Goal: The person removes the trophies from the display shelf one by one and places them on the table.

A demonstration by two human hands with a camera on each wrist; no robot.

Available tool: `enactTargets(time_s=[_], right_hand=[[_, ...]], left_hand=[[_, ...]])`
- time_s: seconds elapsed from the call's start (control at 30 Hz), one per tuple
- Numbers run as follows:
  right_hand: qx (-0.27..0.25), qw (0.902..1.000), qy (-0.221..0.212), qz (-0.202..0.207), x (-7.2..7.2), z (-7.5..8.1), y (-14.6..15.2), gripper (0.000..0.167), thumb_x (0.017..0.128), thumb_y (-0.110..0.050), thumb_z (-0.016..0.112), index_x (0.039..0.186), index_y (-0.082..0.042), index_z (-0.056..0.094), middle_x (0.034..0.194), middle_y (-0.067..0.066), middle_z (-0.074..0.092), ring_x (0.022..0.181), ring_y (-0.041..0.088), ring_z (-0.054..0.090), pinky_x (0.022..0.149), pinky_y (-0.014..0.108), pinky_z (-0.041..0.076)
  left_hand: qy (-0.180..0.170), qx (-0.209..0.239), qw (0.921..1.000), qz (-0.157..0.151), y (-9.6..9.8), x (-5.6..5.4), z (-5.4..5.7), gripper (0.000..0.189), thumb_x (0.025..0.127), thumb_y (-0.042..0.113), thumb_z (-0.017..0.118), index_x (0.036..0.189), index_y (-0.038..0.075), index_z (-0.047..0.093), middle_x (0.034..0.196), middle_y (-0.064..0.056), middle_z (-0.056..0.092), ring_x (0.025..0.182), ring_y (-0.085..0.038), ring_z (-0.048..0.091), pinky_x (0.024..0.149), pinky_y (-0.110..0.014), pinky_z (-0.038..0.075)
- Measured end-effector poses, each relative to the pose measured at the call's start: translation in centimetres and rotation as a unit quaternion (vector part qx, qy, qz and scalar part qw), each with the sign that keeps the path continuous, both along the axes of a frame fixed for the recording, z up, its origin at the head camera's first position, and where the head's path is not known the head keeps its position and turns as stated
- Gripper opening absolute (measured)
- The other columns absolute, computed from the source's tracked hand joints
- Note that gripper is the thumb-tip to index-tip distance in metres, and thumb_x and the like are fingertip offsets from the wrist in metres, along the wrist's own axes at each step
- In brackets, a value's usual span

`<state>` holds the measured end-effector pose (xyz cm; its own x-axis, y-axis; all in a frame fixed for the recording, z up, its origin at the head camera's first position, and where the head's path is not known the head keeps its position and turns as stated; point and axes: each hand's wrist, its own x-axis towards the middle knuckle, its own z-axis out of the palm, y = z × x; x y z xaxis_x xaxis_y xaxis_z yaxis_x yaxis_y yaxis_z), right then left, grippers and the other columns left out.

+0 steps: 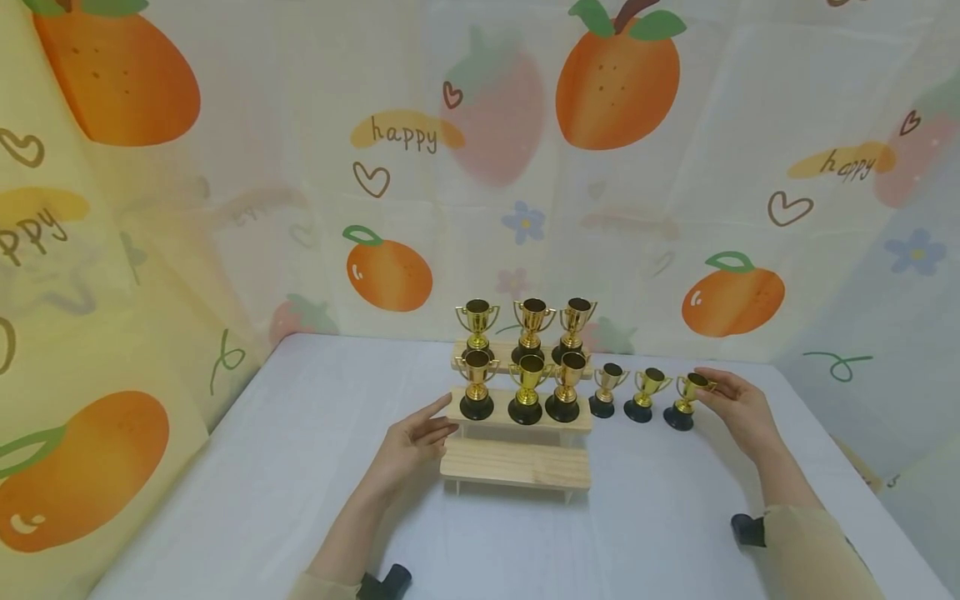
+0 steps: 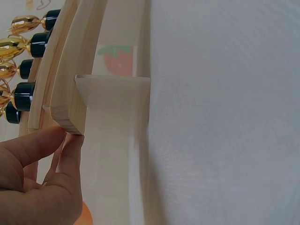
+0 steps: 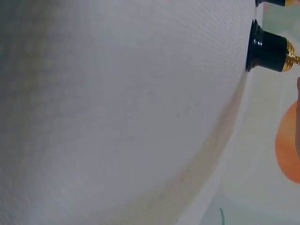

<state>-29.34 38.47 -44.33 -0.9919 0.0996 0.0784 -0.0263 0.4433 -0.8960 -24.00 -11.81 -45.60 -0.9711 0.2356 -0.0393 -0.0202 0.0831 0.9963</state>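
A stepped wooden display stand point(image 1: 516, 465) with three boards stands mid-table. My left hand point(image 1: 411, 443) pinches the left end of its middle board point(image 2: 70, 110) between thumb and fingers. Three gold trophy cups with black bases stand on that board, among them a left one point(image 1: 477, 387), and three more are on the top board point(image 1: 457, 358). To the right of the stand, three smaller trophies form a row on the cloth. My right hand point(image 1: 738, 408) holds the rightmost small trophy point(image 1: 681, 407) by its cup and handle; its black base point(image 3: 267, 49) seems to rest on the table.
Beside the held cup stand a middle small trophy point(image 1: 643, 396) and a left one point(image 1: 606, 392), close to the stand. A white cloth covers the table point(image 1: 322, 392). A fruit-printed curtain point(image 1: 300, 167) hangs behind it.
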Motion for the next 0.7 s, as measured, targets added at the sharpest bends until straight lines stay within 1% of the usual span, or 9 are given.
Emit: enactTargets(time_s=[0.27, 0.43, 0.7], right_hand=[[0.005, 1.0000, -0.004, 0.003, 0.09, -0.02, 0.04, 0.058, 0.096, -0.031, 0.064, 0.144, -0.003, 0.047, 0.101, -0.036, 0.053, 0.091, -0.014, 0.057, 0.080, 0.001, 0.049], [-0.005, 0.9999, 0.001, 0.009, 0.21, 0.03, 0.07, 0.058, 0.095, -0.030, 0.065, 0.143, -0.002, 0.048, 0.101, -0.036, 0.054, 0.091, -0.011, 0.057, 0.081, 0.001, 0.050], [-0.040, 0.9988, 0.015, 0.025, 0.17, -0.23, 0.38, 0.046, 0.096, -0.020, 0.064, 0.139, -0.005, 0.053, 0.102, -0.034, 0.058, 0.091, -0.011, 0.059, 0.081, 0.002, 0.051]], left_hand=[[-0.002, -0.004, 0.9999, 0.009, 0.12, -0.02, 0.05, 0.069, 0.089, -0.009, 0.056, 0.150, 0.021, 0.043, 0.141, -0.027, 0.053, 0.133, -0.039, 0.054, 0.095, -0.022, 0.057], [0.001, 0.000, 1.0000, 0.006, 0.10, -0.05, 0.04, 0.069, 0.089, -0.010, 0.056, 0.150, 0.019, 0.043, 0.141, -0.028, 0.052, 0.133, -0.040, 0.054, 0.094, -0.020, 0.057], [0.001, 0.001, 1.0000, -0.002, -0.06, -0.03, -0.03, 0.069, 0.090, -0.009, 0.056, 0.151, 0.020, 0.042, 0.142, -0.028, 0.052, 0.134, -0.040, 0.052, 0.094, -0.020, 0.056]])
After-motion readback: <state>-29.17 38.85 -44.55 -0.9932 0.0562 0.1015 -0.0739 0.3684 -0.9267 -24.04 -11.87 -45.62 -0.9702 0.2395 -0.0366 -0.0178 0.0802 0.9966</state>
